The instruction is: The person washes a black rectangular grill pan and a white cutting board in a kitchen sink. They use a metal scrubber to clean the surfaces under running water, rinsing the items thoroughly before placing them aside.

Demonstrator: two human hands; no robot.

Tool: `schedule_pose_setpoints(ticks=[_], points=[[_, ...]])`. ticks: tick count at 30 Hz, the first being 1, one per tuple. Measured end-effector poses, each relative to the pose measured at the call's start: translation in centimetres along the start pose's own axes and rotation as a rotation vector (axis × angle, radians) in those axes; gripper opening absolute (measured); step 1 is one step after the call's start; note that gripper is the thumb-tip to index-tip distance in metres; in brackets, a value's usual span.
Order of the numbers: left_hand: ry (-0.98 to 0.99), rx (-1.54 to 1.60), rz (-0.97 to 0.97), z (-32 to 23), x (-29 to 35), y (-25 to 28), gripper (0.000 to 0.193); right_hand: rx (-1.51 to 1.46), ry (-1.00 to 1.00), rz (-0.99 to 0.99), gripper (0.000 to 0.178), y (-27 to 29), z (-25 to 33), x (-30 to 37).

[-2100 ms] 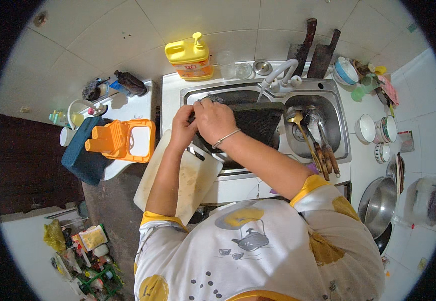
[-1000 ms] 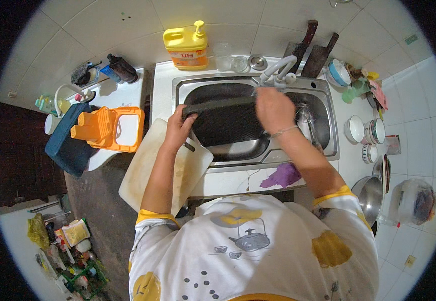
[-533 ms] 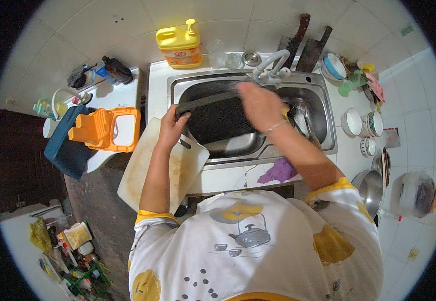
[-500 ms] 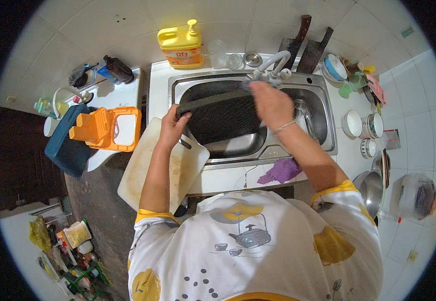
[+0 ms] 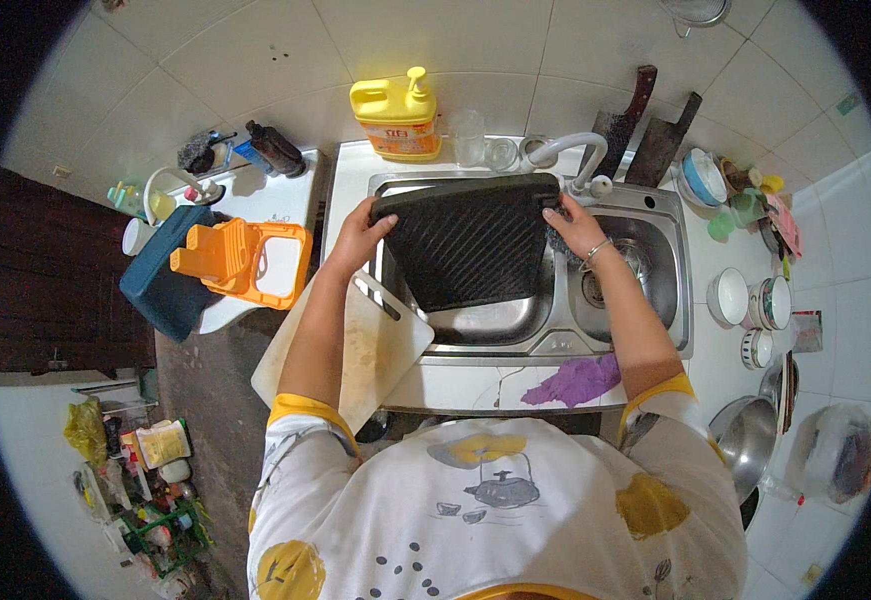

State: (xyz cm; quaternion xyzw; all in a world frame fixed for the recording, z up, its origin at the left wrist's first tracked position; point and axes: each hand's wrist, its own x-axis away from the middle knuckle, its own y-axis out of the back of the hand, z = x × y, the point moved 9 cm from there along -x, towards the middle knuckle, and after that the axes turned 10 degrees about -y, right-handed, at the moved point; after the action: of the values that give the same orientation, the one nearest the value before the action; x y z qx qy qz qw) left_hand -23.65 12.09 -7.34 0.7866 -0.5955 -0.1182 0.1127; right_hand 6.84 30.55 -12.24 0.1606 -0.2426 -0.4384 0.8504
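Observation:
A black ridged tray (image 5: 475,240) stands tilted in the left basin of a steel double sink (image 5: 555,330). My left hand (image 5: 360,232) grips the tray's left top corner. My right hand (image 5: 573,225) presses a dark scrubbing pad against the tray's right edge, just under the curved tap (image 5: 570,150). A pale cutting board (image 5: 370,345) lies under my left forearm, hanging over the counter's left edge.
A yellow soap jug (image 5: 395,115) and two glasses stand behind the sink. Two cleavers (image 5: 645,135) lean on the wall. A purple cloth (image 5: 577,380) lies on the front rim. Bowls (image 5: 745,300) sit at right, an orange rack (image 5: 240,260) at left.
The tray has been lifted more upright and turned. My right hand slid from its top middle to its right edge. My left hand moved up to the top left corner.

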Motion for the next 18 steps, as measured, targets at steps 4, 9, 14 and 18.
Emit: schedule_pose_setpoints(ticks=[4,9,14,18], points=[[0.028,0.054,-0.007,1.4,-1.5,0.1,0.034,0.124,-0.011,0.072,0.049,0.6,1.1,-0.4],[-0.01,0.054,-0.027,0.5,-2.4,-0.9,0.03,0.207,0.071,0.0,0.042,1.5,0.8,1.4],[-0.12,-0.128,-0.168,3.6,-6.1,0.1,0.028,0.291,-0.076,-0.026,0.041,1.2,0.0,-1.4],[-0.07,-0.029,-0.239,5.0,-9.3,-1.2,0.038,0.32,-0.136,-0.072,0.042,1.2,-1.5,-3.9]])
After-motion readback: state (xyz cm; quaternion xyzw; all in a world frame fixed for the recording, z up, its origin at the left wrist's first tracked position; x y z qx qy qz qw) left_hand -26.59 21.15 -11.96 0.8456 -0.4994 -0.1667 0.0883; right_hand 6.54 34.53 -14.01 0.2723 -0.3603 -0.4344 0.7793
